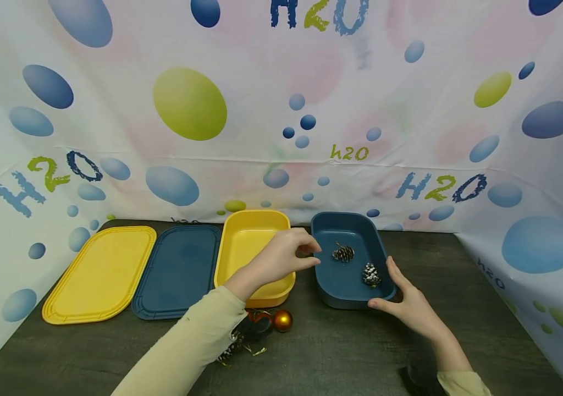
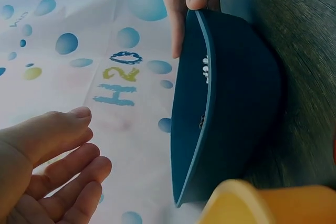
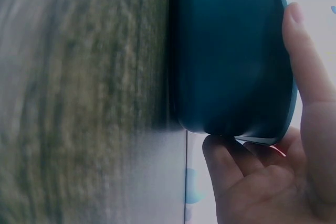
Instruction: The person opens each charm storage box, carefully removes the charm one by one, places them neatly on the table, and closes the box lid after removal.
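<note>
A dark blue box point(image 1: 332, 286) holds two pine cones with whitish tips, one pine cone point(image 1: 343, 253) near the middle and another pine cone point(image 1: 371, 275) by the right wall. At the box's front right corner my right hand point(image 1: 412, 308) grips it, thumb point(image 3: 302, 51) on the front rim and fingers along the right side. My left hand point(image 1: 288, 250) hovers between the yellow box point(image 1: 255, 302) and the blue one, near the blue box's left rim. Its fingers are loosely bent with nothing between them, as the left wrist view shows too.
Left of the boxes lie a blue lid point(image 1: 177, 275) and a yellow lid point(image 1: 98, 275). Under my left forearm, an orange bauble point(image 1: 282, 320) and a pine cone point(image 1: 227, 352) lie on the dark table, partly hidden by the sleeve. A patterned curtain point(image 1: 261, 181) hangs behind.
</note>
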Motion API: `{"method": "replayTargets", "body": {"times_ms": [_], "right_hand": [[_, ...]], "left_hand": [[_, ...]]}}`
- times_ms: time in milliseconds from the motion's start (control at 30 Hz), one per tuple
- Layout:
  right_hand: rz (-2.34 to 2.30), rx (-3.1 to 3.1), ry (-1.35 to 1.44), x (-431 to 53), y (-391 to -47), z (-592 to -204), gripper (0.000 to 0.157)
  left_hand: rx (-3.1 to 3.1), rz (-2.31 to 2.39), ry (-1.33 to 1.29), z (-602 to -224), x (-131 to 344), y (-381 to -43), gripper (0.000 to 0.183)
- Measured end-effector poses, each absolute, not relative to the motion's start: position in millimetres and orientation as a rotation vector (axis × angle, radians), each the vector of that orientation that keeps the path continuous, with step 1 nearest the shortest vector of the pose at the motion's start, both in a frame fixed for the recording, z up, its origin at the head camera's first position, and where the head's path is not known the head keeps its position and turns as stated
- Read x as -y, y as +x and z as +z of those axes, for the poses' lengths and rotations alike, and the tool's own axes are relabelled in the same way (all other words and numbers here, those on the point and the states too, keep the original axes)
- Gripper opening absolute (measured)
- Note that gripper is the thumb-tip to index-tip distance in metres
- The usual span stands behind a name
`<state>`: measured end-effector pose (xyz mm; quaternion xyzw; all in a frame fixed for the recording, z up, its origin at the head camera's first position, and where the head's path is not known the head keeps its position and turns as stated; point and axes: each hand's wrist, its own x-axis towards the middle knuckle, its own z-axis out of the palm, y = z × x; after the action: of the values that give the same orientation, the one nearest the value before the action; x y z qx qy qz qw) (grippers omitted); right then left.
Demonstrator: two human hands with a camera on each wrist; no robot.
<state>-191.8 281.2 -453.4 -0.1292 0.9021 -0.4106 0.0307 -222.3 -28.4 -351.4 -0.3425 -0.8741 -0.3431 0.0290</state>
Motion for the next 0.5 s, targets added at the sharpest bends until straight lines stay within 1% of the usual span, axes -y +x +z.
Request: {"method": "replayTargets", "body": {"times_ms": [233,500], "right_hand": [[-1.258,-2.786,-0.393,-282.1,-191.8,-455.7,0.106],[-1.292,-2.772,-0.406,-281.5,-191.8,-457.0,0.105]], "left_hand": [[2.753,-1.084,-1.025,-358.7,10.7,-232.7,0.017],[2.745,-1.176,-1.045,-375.0,-8.3,-243.3,0.020]]}}
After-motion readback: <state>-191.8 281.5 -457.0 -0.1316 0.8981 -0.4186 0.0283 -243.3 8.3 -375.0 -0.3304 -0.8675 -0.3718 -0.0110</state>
